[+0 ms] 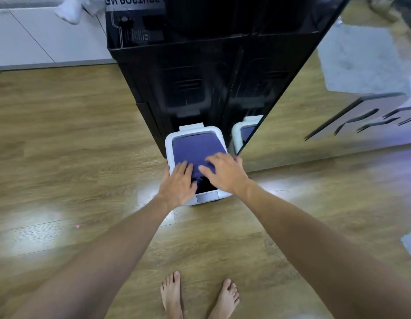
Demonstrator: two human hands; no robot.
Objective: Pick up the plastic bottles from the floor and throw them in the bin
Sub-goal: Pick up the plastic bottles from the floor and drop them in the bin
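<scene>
A small white bin with a purple swing lid stands on the wooden floor in front of me. My left hand rests flat on the bin's near left rim, with its fingers on the lid. My right hand lies with straight fingers on the lid's near right part. The lid is tipped inward, leaving a dark gap at the near side. No plastic bottle shows on the floor or in either hand.
A tall black cabinet stands right behind the bin. A mirrored panel runs along the right. White cabinets line the far left wall. My bare feet stand on the wooden floor.
</scene>
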